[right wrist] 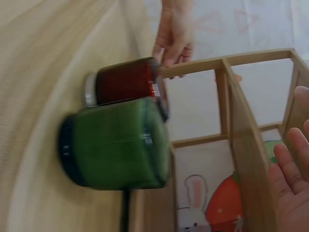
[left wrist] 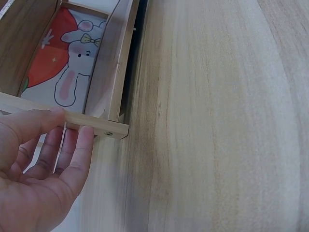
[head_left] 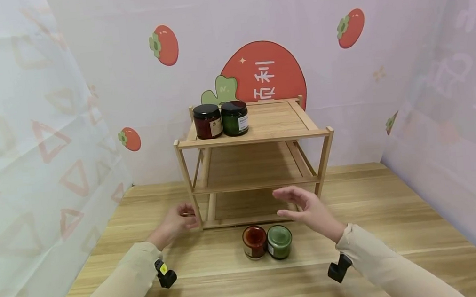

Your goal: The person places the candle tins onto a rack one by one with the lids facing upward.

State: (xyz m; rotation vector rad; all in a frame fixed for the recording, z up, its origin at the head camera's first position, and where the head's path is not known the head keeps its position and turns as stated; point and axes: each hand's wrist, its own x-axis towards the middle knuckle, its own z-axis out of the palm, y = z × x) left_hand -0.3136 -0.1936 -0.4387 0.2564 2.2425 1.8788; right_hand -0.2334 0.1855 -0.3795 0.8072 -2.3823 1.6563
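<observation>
My left hand [head_left: 179, 219] holds the front left post of a three-level wooden shelf rack [head_left: 254, 138], low down near the table. In the left wrist view its thumb [left wrist: 41, 121] and fingers lie on either side of that post. The right hand [head_left: 309, 208] is raised before the rack's right front, fingers apart and nothing in them. Just below and left of it, a red-brown glass jar [head_left: 254, 242] and a green glass jar [head_left: 279, 242] stand side by side on the table. Their glassy ends face up.
Two dark-lidded jars, one dark red [head_left: 208, 125] and one green [head_left: 235, 120], stand at the left of the rack's top shelf. The wood-grain table [head_left: 234, 295] is bordered by printed cloth walls [head_left: 95, 66] at the back and both sides.
</observation>
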